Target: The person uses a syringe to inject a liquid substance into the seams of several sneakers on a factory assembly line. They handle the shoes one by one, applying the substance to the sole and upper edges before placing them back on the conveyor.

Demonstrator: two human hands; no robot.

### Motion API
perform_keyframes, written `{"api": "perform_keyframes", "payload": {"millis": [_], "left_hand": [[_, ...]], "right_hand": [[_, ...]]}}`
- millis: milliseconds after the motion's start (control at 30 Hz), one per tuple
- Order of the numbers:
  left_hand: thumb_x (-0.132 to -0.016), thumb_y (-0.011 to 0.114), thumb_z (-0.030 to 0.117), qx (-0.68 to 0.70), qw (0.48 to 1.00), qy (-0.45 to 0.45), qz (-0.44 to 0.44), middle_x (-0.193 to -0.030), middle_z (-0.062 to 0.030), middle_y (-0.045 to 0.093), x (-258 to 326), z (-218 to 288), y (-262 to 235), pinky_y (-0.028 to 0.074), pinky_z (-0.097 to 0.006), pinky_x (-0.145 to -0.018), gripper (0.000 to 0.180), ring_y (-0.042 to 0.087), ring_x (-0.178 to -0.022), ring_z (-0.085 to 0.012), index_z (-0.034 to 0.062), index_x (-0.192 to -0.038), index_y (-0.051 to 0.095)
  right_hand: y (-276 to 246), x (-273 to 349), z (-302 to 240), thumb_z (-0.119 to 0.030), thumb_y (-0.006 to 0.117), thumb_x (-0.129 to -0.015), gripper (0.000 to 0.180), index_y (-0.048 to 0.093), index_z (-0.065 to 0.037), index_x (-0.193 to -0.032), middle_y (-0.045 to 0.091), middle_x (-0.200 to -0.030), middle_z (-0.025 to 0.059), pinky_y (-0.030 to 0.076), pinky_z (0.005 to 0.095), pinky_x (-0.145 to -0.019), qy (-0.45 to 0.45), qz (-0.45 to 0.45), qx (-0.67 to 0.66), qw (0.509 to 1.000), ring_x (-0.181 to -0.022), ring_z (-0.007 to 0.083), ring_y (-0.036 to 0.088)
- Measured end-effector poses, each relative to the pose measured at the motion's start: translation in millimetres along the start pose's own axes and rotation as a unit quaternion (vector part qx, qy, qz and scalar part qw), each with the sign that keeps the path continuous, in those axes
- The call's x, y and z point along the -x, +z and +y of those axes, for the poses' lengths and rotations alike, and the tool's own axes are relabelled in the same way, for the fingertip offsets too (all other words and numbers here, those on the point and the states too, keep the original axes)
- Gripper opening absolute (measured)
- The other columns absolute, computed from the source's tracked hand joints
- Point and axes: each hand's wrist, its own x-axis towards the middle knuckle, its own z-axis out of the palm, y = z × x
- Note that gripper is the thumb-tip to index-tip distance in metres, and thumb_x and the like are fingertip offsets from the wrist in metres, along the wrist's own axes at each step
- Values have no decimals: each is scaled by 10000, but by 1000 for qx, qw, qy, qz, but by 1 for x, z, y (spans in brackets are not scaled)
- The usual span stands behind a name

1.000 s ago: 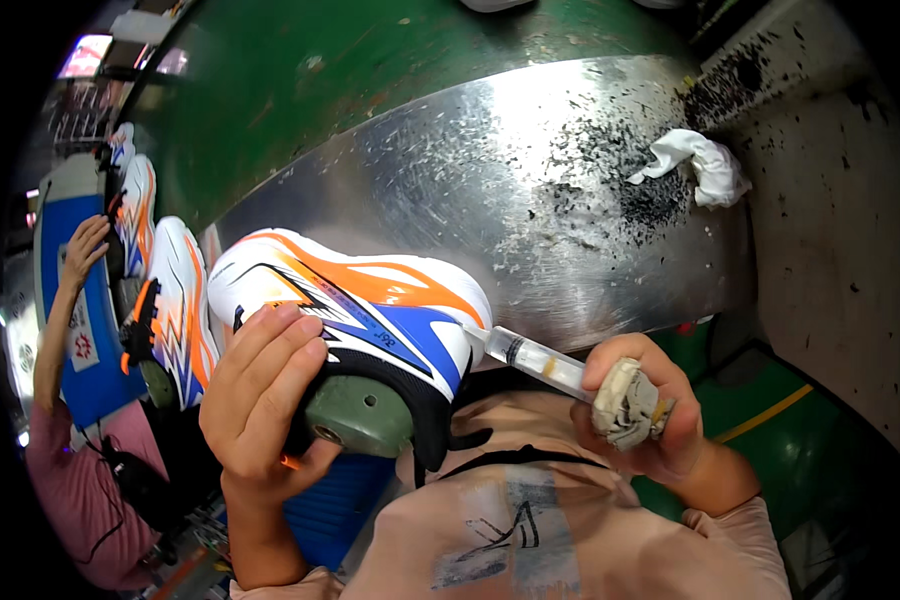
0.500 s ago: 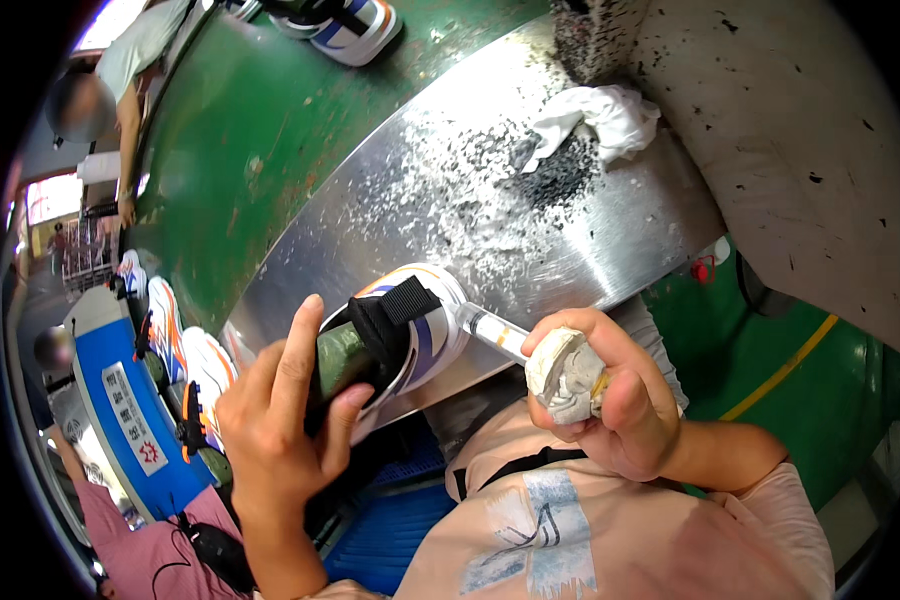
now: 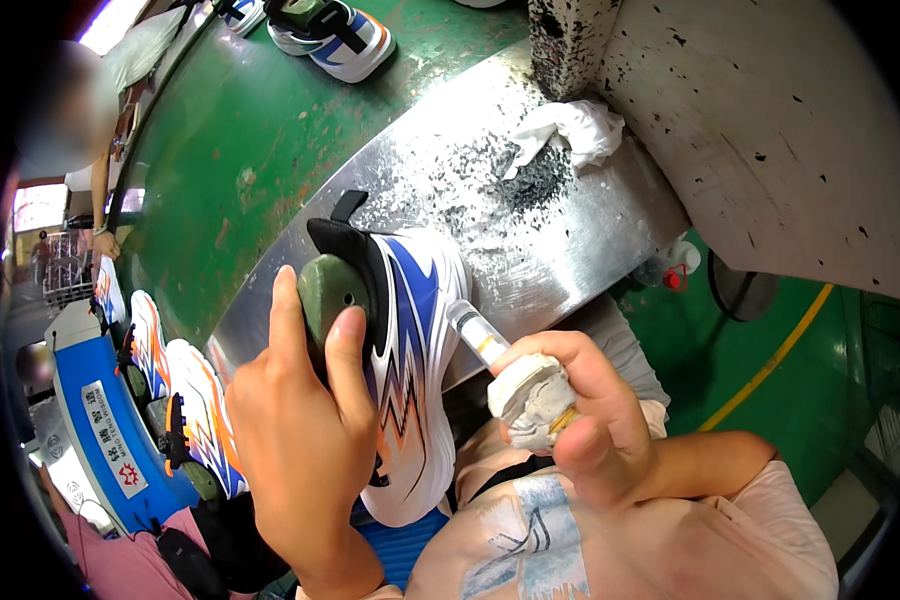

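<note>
A white sneaker (image 3: 410,410) with blue and orange patterning is held on its side over the near edge of the metal bench, toe toward me. My left hand (image 3: 305,440) is closed around the green shoe last (image 3: 330,290) in its opening, index finger and thumb on either side. A black loop (image 3: 348,205) sticks up from the heel. My right hand (image 3: 610,440) grips a clear syringe (image 3: 478,330), its thumb end wrapped in a lumpy whitish mass (image 3: 530,395). The syringe's front end meets or nearly meets the sneaker's sole edge; actual contact is unclear.
Black and white scraps litter the metal bench (image 3: 320,215), beside a crumpled white cloth (image 3: 575,130). A speckled machine panel (image 3: 760,130) stands right. More sneakers lie left, near a blue-fronted machine (image 3: 120,415); another sneaker (image 3: 345,45) stands on the green surface beyond. Other people are at left.
My left hand has turned the sneaker, so its long patterned side now shows and its heel points away. The right hand with the syringe has shifted slightly left.
</note>
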Motion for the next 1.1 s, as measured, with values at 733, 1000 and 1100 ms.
{"api": "perform_keyframes", "payload": {"millis": [733,1000,1100], "left_hand": [[-702,769,251,245,924,294,19,-1409,-228,419,30,-49,9,184,-603,-1118,610,266,-1403,-414,138,-1272,582],[-664,760,73,118,910,364,161,-1018,-147,595,58,-155,10,489,-541,-935,353,609,-1053,-383,54,-976,595],[-698,699,-1,108,900,304,294,-941,-124,600,85,-155,25,591,-432,-755,244,666,-842,-287,80,-908,605]], "right_hand": [[-29,-32,10,-539,347,-990,523,574,-87,-1125,278,-612,-38,185,254,-422,132,146,-335,922,-492,90,203],[27,-145,37,-579,378,-962,517,566,-122,-1114,314,-631,-59,200,206,-427,394,-88,-164,900,-530,60,245],[75,-158,22,-626,339,-954,570,540,-109,-1085,279,-586,-65,166,206,-413,424,-107,18,899,-489,51,198]]}}
